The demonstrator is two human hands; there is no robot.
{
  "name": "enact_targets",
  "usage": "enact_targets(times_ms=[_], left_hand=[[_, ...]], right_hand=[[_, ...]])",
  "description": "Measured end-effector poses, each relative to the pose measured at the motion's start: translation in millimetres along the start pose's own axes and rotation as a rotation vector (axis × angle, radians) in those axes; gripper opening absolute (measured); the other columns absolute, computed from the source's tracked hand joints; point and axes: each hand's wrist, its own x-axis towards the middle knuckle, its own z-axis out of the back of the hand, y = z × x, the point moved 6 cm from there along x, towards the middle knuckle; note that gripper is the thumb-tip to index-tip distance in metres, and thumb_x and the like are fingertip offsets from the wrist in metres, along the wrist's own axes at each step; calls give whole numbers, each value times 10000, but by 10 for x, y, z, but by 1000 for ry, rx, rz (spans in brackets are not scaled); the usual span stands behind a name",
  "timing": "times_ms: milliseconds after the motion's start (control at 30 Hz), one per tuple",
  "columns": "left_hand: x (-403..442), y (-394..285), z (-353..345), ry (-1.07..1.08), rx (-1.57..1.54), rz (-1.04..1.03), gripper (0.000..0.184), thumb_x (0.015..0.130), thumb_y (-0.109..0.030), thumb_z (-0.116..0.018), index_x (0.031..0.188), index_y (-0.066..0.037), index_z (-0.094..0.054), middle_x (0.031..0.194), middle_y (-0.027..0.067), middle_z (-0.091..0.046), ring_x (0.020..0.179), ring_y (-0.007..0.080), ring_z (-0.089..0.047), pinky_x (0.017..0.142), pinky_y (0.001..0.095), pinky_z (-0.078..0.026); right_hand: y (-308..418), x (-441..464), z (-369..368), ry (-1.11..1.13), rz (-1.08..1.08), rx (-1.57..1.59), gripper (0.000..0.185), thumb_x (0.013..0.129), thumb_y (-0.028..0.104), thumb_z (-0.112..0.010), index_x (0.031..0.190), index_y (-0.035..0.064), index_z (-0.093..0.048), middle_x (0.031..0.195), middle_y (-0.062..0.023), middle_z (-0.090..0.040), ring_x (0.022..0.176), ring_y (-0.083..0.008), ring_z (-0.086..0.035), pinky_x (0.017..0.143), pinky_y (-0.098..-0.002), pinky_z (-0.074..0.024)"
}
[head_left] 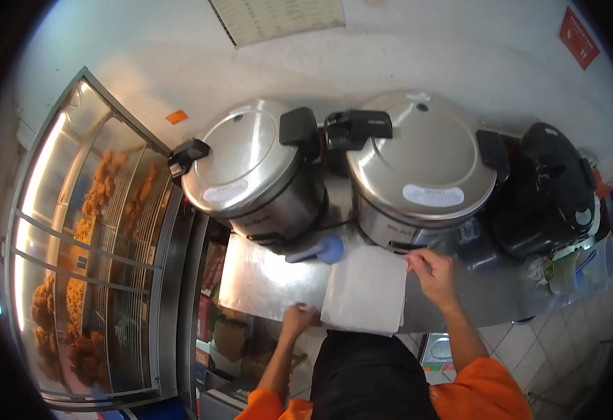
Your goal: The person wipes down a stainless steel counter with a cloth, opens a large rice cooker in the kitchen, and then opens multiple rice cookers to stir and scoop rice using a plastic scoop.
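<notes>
White paper sheets (366, 290) lie on the steel counter (257, 280), reaching its front edge. My right hand (432, 276) is at the upper right corner of the sheets, with thumb and fingers pinched there; what is between the fingertips is too small to make out. My left hand (298, 320) is at the counter's front edge, just left of the paper, its fingers curled; whether it holds anything is hidden. A blue-purple scoop (329, 250) rests on the counter above the paper's upper left corner.
Two large steel cookers (257, 164) (422, 164) stand behind the paper. A black cooker (555, 196) is at the right, with a clear container (565, 273) before it. At the left, a lit glass cabinet (156, 308) holds fried food (82, 301). Boxes (212, 318) sit below the counter.
</notes>
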Motion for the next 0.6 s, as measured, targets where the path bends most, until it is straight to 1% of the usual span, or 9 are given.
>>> enact_targets(times_ms=[67,133,167,200,233,300,367,467,600], left_hand=[[501,-108,191,-263,-30,-241,507,758,-266,-715,1147,32,-586,966,205,-673,916,347,-651,817,400,-515],[814,-468,437,-411,23,-429,528,751,-173,-696,1213,19,-529,1106,230,-618,1045,378,-587,882,413,-487],[910,-657,489,-431,37,-507,563,743,-136,-688,1255,3,-497,1174,239,-583,1104,391,-548,911,418,-471],[1025,-785,481,-325,45,-619,615,730,-141,-692,1293,-31,-468,1217,230,-560,1139,392,-519,940,434,-450],[1063,-969,508,-345,148,-732,650,718,-159,-701,1315,-76,-458,1208,198,-573,1114,386,-536,926,445,-455],[1209,-883,415,-211,291,-554,573,734,-188,-693,1266,-93,-502,1184,174,-589,1099,380,-546,904,449,-463],[1343,-693,383,-166,233,-557,292,774,-214,-666,1029,-75,-628,980,185,-647,950,385,-606,799,470,-489],[1114,-427,564,-207,-72,-423,260,791,-148,-671,1016,-25,-628,958,211,-639,886,396,-616,766,465,-487],[1047,83,685,-334,-127,-425,302,782,-113,-676,1055,-3,-607,998,213,-626,965,394,-587,833,451,-468]], right_hand=[[963,434,38,-64,520,-192,115,851,101,-621,891,0,-660,828,-129,-648,753,-273,-635,684,-341,-488],[1499,1034,-106,-134,635,-347,130,853,104,-620,921,4,-666,865,-131,-650,811,-266,-624,738,-327,-478],[1695,1417,-221,-184,693,-408,183,866,175,-615,924,9,-666,936,-133,-651,913,-303,-593,812,-383,-458],[1645,1823,-350,-393,774,-603,302,908,301,-557,864,23,-666,797,-136,-609,927,-312,-555,820,-394,-441],[1516,2205,-468,-377,620,-872,380,913,366,-542,847,13,-668,833,-148,-623,935,-308,-568,819,-407,-446],[1389,2765,-546,-383,452,-1147,460,918,430,-526,830,2,-670,869,-159,-637,943,-305,-580,818,-421,-450],[1039,3227,-675,147,36,-934,592,850,565,-578,762,-14,-671,823,-166,-666,832,-296,-632,756,-425,-475],[1099,3325,-632,357,-55,-848,691,755,659,-630,729,-30,-669,703,-166,-661,661,-290,-642,662,-413,-492],[1318,3312,-417,261,-48,-817,691,754,672,-622,668,-13,-664,588,-120,-622,558,-224,-595,593,-357,-471]])
